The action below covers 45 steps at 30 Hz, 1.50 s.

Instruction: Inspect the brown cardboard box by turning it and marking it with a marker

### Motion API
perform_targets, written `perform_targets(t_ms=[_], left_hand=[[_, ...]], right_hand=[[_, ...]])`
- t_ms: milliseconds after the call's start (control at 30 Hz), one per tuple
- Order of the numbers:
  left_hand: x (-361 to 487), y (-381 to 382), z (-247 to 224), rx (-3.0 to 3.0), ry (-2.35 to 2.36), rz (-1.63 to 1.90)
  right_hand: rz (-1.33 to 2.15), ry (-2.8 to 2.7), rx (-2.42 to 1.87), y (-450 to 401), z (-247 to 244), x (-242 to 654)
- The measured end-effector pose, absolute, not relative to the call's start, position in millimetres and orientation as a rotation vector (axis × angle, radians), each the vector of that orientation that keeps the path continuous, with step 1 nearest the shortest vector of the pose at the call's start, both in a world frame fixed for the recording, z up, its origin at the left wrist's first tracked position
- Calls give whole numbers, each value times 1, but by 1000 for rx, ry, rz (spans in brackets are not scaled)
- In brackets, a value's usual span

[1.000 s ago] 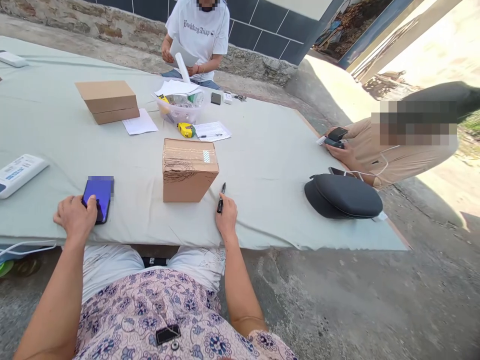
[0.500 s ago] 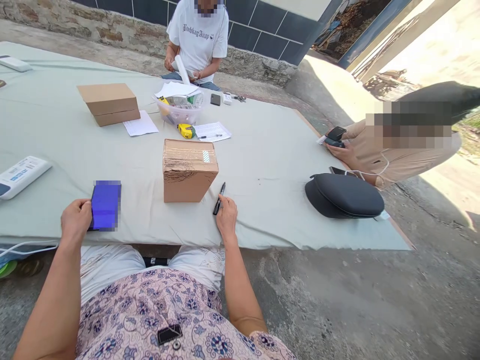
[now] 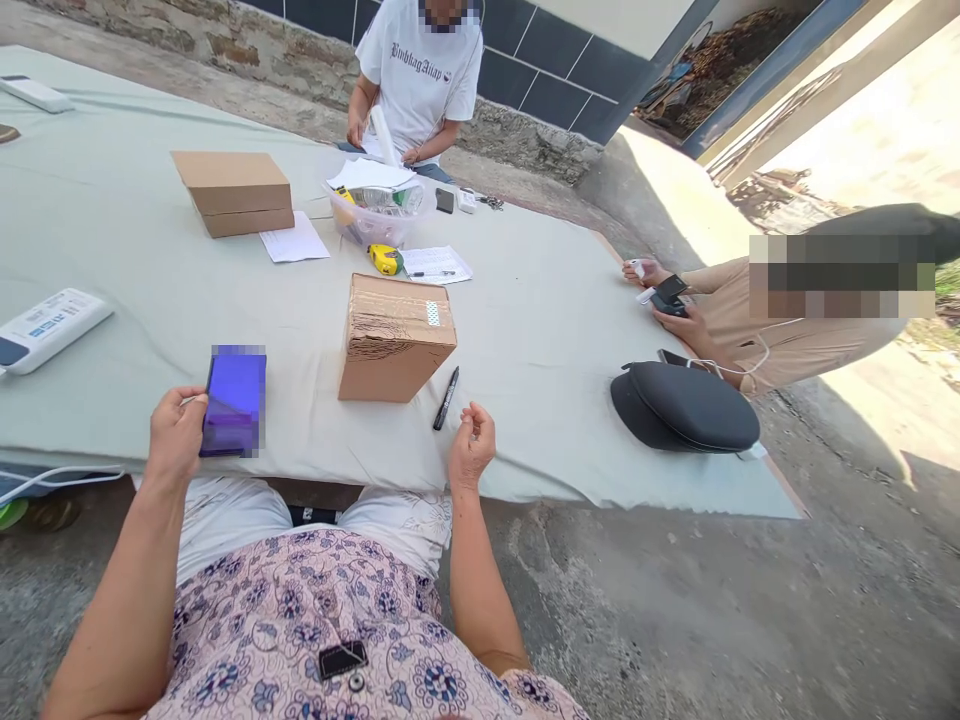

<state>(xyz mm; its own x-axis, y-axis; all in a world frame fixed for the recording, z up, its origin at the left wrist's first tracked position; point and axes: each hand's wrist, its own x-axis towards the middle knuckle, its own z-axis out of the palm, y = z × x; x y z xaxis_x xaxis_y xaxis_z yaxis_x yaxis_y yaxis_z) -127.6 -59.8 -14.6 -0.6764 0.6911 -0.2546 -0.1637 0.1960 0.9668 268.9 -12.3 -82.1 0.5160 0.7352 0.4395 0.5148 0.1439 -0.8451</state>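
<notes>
While our left hand (image 3: 176,428) holds a phone (image 3: 232,405) by its side, thumb and fingers closed on it, near the front edge of the table (image 3: 540,370), we cannot tell if the phone rests there. Our right hand (image 3: 472,446), by the same edge, is half open with its fingers loosely curled, and we see nothing in it. A black pen (image 3: 446,399) lies just beside it, between that hand and a brown box (image 3: 390,345). We have a black case (image 3: 690,408) near the front right corner and a yellow tape measure (image 3: 385,260) nearer the far edge
</notes>
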Motion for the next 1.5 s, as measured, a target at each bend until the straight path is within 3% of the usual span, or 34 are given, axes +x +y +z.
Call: perform_targets(t_ms=[133,333,433,867,1500], left_hand=[[-98,-66,-11,587,1500,1656],[-40,-75,7,696,1191,1618],[-18,-79,19,747,1087,1635],[16,-77,41,756,936,1698],[23,-82,49,764,975,1693]], right_hand=[[491,-1161,-1448,-36,-69,243],[1489,-1297,-1161,-66,-42,205],[1709,-1437,-943,-78,-30,195],[1212,-1593,-1039,-87,-15,183],[1113,-1568,-1084,-88,-14,184]])
